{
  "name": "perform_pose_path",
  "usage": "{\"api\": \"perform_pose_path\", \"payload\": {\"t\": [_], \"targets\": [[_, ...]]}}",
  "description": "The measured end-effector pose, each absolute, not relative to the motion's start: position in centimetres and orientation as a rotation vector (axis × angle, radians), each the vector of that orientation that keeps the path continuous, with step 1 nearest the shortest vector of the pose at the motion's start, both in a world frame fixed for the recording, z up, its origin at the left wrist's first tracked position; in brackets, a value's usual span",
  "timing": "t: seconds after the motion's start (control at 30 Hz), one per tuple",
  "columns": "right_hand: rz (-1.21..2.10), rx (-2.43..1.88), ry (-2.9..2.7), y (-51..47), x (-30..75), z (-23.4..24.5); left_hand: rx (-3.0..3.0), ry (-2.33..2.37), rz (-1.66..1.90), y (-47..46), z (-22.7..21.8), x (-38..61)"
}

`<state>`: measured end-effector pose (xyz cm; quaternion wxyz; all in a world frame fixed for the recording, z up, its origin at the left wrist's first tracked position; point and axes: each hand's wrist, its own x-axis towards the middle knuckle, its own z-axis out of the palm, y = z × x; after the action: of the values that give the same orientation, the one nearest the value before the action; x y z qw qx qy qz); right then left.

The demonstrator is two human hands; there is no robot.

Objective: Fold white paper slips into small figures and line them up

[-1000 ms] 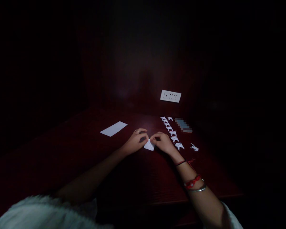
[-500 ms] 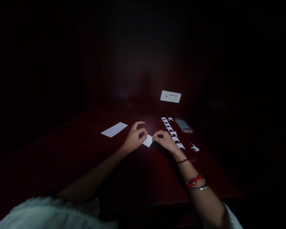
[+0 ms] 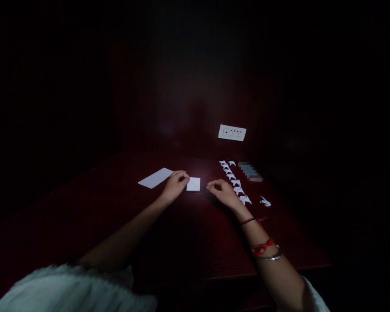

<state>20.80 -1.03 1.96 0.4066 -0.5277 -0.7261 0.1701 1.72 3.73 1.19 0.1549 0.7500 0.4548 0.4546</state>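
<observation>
A small white square of folded paper (image 3: 193, 184) with a diagonal crease line shows between my hands, over the dark red table. My left hand (image 3: 176, 184) pinches its upper left corner between thumb and forefinger. Just to the right of the square, my right hand (image 3: 221, 190) is apart from it, thumb and fingertips drawn together. Nothing shows in those fingertips. Beyond my left hand lies a larger white paper sheet (image 3: 154, 178), its right end close behind the knuckles.
Several small folded white paper pieces (image 3: 231, 177) run in a slanting row right of my right hand. A blurred phone-like object (image 3: 251, 171) and a crumpled paper piece (image 3: 265, 201) lie farther right. A white socket panel (image 3: 232, 132) is on the back wall.
The paper square has shifted left with my left hand and turned so that its edges look level. My right hand has come away from it. The left fingers have curled in.
</observation>
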Motion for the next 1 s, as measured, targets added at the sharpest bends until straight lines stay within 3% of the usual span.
{"api": "perform_pose_path", "payload": {"t": [0.33, 1.0], "targets": [[0.626, -1.361, -1.735, -0.2, 20.7, 0.5, 2.395, 1.144, 0.992, 2.0, 0.2, 3.4], [1.034, -1.050, -1.639, -0.4, 20.6, 1.2, 2.771, 1.021, 0.899, 1.8, 0.5, 2.8]]}}
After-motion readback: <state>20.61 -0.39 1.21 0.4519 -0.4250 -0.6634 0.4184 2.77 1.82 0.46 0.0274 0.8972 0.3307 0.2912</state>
